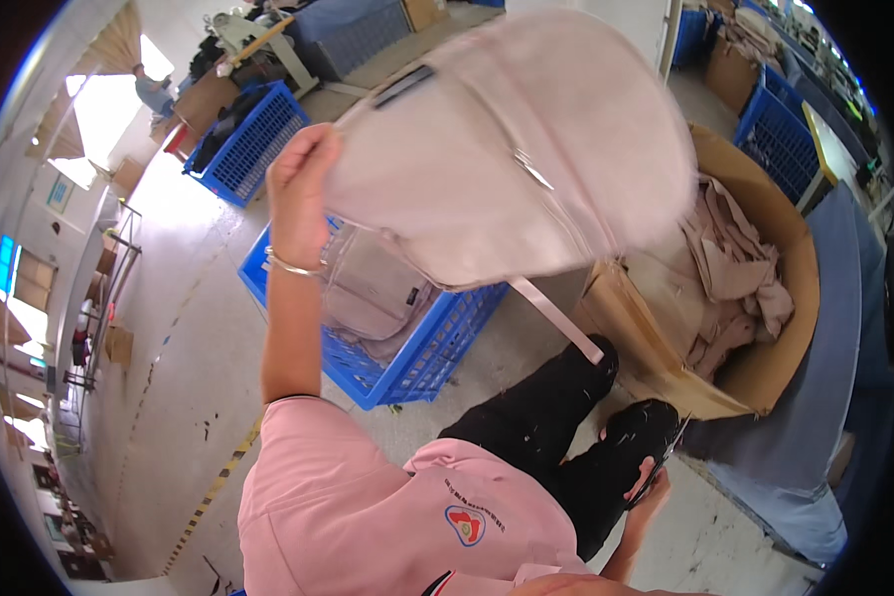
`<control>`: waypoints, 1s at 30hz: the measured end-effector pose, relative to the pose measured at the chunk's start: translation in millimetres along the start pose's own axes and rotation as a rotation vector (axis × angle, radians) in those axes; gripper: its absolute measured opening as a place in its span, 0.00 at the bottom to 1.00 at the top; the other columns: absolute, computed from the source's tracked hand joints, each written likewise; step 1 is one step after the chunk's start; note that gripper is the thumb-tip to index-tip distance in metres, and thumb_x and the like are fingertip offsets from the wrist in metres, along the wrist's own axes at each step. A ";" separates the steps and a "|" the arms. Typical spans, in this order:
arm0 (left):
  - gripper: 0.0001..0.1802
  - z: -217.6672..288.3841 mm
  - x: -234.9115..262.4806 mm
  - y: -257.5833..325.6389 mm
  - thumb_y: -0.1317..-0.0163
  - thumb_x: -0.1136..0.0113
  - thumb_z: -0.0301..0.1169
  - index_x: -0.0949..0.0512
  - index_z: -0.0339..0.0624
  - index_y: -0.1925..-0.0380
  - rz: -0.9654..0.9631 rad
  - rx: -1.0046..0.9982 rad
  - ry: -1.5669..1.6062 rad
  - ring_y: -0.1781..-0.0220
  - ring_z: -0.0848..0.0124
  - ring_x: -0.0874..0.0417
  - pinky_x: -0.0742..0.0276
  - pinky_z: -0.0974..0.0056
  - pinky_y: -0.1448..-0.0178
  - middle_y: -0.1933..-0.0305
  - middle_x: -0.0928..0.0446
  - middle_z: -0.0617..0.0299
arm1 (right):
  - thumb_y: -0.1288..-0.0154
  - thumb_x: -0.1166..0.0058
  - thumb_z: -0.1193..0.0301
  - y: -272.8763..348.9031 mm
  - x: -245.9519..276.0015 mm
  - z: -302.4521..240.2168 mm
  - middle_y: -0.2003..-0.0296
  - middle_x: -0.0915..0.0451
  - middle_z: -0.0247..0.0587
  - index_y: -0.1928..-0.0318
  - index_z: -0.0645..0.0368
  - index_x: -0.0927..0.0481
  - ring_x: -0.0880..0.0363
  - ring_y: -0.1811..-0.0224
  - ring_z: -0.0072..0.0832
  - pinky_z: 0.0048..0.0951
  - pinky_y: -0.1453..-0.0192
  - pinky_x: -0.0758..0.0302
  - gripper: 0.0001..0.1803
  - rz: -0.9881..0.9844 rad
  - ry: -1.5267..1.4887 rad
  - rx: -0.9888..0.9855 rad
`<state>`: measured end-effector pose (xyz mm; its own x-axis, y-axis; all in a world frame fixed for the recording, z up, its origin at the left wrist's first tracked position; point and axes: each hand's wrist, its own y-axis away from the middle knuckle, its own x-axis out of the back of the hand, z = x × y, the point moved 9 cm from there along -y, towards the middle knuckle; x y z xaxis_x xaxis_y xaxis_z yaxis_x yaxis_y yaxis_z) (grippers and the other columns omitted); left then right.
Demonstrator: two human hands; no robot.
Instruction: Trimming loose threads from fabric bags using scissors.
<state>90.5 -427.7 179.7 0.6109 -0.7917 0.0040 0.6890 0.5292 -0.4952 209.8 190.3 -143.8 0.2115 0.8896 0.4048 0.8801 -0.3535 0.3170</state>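
Note:
A pale pink backpack with zips and a dark label patch is raised in front of me, its outline slightly blurred. My left hand, with a bracelet at the wrist, is closed on the backpack's left edge. A pink strap dangles below it towards my knee. Low down beside my right knee, my right hand is wrapped round dark-handled scissors, whose blades point up and away. Under the raised backpack stands a blue plastic crate with another pink backpack lying in it.
On the right, a large cardboard box holds crumpled pink fabric pieces. Blue-grey cloth drapes beside it. Farther off are another blue crate, a sewing machine and a seated person.

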 end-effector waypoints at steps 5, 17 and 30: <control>0.09 0.4 90.5 -16.4 0.35 0.38 0.29 0.17 0.37 0.58 0.124 0.025 -0.044 0.56 0.82 0.25 0.32 0.75 0.48 0.60 0.21 0.71 | 0.29 0.42 0.57 -6.9 -4.4 -4.6 0.82 0.35 0.38 0.72 0.65 0.29 0.37 0.79 0.23 0.32 0.75 0.37 0.23 0.050 0.270 0.190; 0.12 -121.1 201.5 69.5 0.37 0.35 0.32 0.17 0.38 0.57 0.259 0.358 -0.459 0.57 0.79 0.24 0.29 0.73 0.49 0.61 0.20 0.70 | 0.38 0.36 0.52 -12.0 7.9 5.8 0.74 0.24 0.60 0.69 0.66 0.27 0.24 0.70 0.58 0.49 0.66 0.30 0.26 0.216 0.620 0.229; 0.12 -173.9 -339.7 107.9 0.35 0.39 0.27 0.20 0.35 0.54 -0.931 -0.021 -0.253 0.55 0.71 0.17 0.24 0.69 0.48 0.56 0.19 0.56 | 0.47 0.28 0.56 -28.5 6.0 5.6 0.73 0.24 0.41 0.67 0.59 0.25 0.23 0.74 0.41 0.39 0.69 0.28 0.23 0.358 0.474 0.154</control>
<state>-110.5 -154.8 -26.1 -0.1095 -0.8007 0.5890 0.9343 -0.2852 -0.2140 188.4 207.3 -155.1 0.3243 0.4855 0.8119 0.8484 -0.5289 -0.0226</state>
